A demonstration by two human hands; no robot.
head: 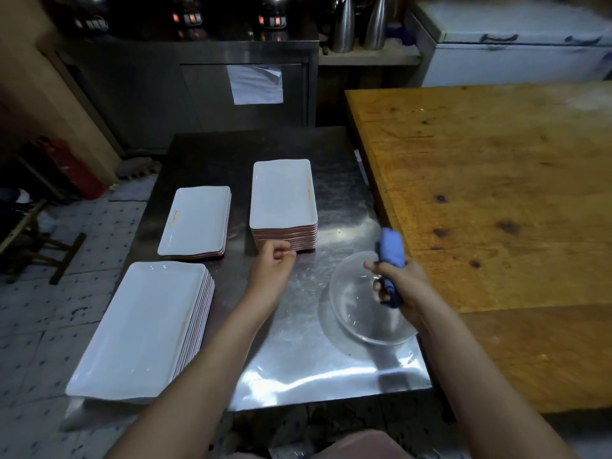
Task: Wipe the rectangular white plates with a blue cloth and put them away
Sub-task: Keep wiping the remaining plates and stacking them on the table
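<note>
Plates [281, 193] sit in three white stacks on the steel desk [298, 359]: the far stack is the tallest, the middle stack [195, 220] is lower and to its left, and the near stack [142, 326] lies at the desk's front left corner. We see the left hand [273, 261] reached forward with its fingers curled into a loose fist, holding nothing, just in front of the far stack's near edge; we cannot tell whether it touches. The right hand [397, 283] grips a rolled blue cloth [392, 245], one end sticking up past the thumb, held above the far rim of a clear bowl [351, 313] that sits on the desk beside a wooden top [496, 193]. Each top plate bears small orange marks, too blurred for us to read. A paper [256, 84] on the steel cabinet behind shows no legible writing.
</note>
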